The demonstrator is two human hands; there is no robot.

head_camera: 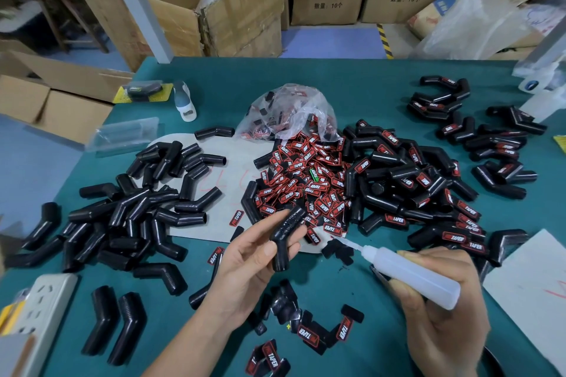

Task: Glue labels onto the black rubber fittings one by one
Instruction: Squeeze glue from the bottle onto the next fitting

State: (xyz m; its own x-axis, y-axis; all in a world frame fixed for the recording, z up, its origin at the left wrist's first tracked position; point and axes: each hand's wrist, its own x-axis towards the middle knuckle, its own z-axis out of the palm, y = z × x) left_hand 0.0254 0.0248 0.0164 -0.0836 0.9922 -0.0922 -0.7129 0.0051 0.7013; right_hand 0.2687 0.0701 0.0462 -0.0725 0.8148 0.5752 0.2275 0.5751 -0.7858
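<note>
1. Fittings without labels point(147, 208) lie heaped on the green worktop point(352, 76), well to the left of the label pile point(303, 184), which serves as the landmark.
2. Nearer the person than the label pile and a little to its left, the left hand point(245, 266) holds one black rubber fitting point(286, 239) up off the worktop. Its fingers point(288, 249) and thumb curl round the bent tube and pinch it, with the upper end pointing toward the pile.
3. Spilling from a clear plastic bag point(288, 110) just behind it, the label pile is a loose mound of red-and-black labels; a few strays lie on the near side of it, by the wrists.
4. Right of the held fitting and on the near side of the label pile, the right hand point(441, 309) grips a translucent glue bottle point(419, 275). Its fingers wrap the body, and the thin nozzle points left toward the fitting without touching it.
5. Right of the label pile, labelled fittings point(428, 193) are stacked, with more farther right.
6. Risks, as I judge them: too hard a squeeze could flood the fitting and run glue onto the fingers; a drip from the nozzle could fall onto the stray labels below and stick them to the worktop; a glued fitting set against the heap could bond to its neighbours.
</note>
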